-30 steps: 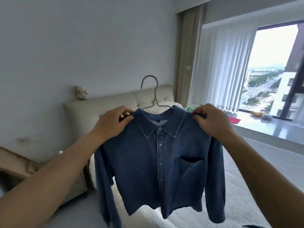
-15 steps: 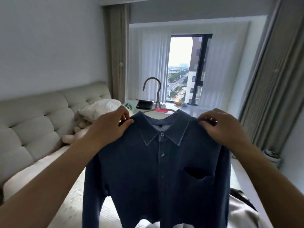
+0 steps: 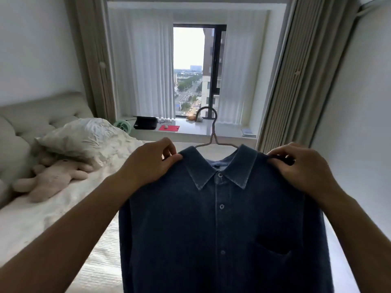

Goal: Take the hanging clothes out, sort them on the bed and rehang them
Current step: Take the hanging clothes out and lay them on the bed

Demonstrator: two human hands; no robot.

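Observation:
A dark blue denim shirt [image 3: 220,229] hangs buttoned on a thin grey wire hanger [image 3: 212,132], held up in front of me above the bed [image 3: 53,218]. My left hand [image 3: 148,166] pinches the shirt's left shoulder beside the collar. At the other shoulder, my right hand [image 3: 302,168] grips the fabric in the same way. The hanger's hook stands upright above the collar, free of any rail. The shirt's lower part runs out of the frame.
White bedding covers the bed, with a crumpled pillow [image 3: 84,138] and a beige plush toy [image 3: 55,178] at the left by the padded headboard [image 3: 31,117]. The window ledge [image 3: 211,132] ahead carries a laptop, a red pad and a small fan. Curtains [image 3: 296,70] hang at the right.
My view has swung right, from the headboard wall to the window. Both hands keep their hold on the shirt's shoulders, and the shirt has turned with me.

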